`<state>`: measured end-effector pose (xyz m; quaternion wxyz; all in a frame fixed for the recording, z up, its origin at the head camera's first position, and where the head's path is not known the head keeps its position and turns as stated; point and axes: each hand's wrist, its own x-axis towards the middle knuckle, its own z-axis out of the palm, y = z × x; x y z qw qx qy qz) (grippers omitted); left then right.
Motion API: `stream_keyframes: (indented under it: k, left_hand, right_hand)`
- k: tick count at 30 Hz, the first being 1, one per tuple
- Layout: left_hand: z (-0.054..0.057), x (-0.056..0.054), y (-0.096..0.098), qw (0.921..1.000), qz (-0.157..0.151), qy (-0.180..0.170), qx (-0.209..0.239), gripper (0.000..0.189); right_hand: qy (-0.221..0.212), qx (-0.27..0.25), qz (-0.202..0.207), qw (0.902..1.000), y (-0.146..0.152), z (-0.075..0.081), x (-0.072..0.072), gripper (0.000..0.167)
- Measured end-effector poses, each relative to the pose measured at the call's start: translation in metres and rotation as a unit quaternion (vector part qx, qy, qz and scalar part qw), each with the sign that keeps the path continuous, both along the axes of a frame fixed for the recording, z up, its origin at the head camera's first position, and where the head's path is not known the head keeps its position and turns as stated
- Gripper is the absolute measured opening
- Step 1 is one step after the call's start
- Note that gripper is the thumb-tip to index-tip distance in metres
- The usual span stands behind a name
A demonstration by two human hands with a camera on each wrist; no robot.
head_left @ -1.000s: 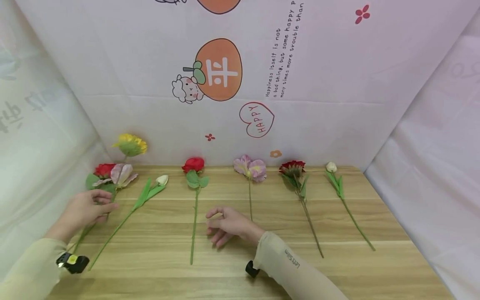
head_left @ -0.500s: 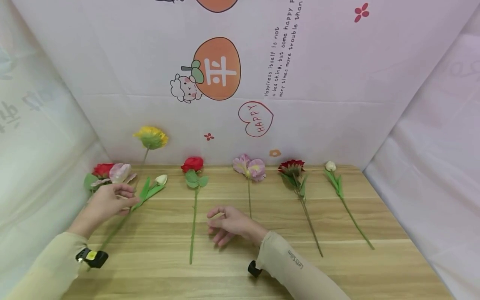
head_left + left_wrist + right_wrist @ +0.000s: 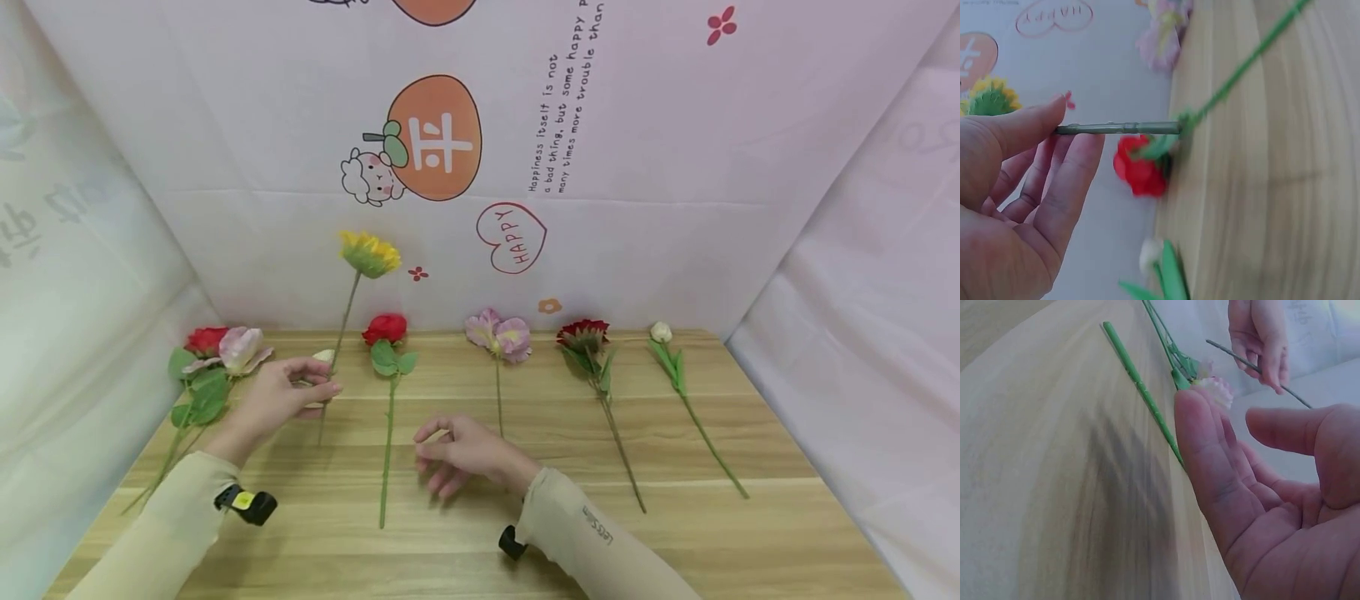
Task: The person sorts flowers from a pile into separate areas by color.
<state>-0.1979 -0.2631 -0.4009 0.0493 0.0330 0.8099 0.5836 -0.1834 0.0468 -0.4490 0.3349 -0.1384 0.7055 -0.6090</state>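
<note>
My left hand pinches the stem of a yellow sunflower between thumb and fingers, its bloom raised in front of the backdrop. In the left wrist view the stem's cut end sticks out past the fingertips. Behind this hand lies a white tulip, mostly hidden in the head view. My right hand hovers near the middle of the table with loosely bent fingers, holding nothing. It is between a red rose on its left and a pink-purple flower, whose lower stem it covers.
A dark red flower and another white tulip lie on the wooden table to the right. At the left edge a red rose and a pale pink flower lie together. A printed cloth rises behind.
My left hand has carried the sunflower rightward from the flowers at the left edge, past the white tulip, and slightly higher. My right hand has stayed nearly still.
</note>
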Motion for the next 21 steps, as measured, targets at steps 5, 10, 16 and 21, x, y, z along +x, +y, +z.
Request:
stream_keyframes:
  k: [5, 10, 16, 21]
  left_hand:
    - [-0.001, -0.008, 0.023, 0.9996, -0.012, 0.000, 0.027, 0.045]
    - [-0.001, -0.013, 0.042, 0.9985, -0.016, 0.007, 0.052, 0.045]
    - [0.000, -0.018, 0.063, 0.9956, -0.018, -0.005, 0.092, 0.040]
    - [-0.005, -0.016, 0.078, 0.9940, -0.025, -0.019, 0.105, 0.036]
  right_hand:
    - [0.003, -0.024, -0.041, 0.9989, 0.002, 0.003, -0.003, 0.035]
    - [0.016, -0.035, -0.039, 0.9985, 0.003, 0.006, -0.002, 0.036]
    - [0.023, -0.055, -0.049, 0.9970, 0.002, 0.009, 0.000, 0.043]
    - [0.046, -0.100, -0.100, 0.9889, 0.007, 0.014, -0.007, 0.041]
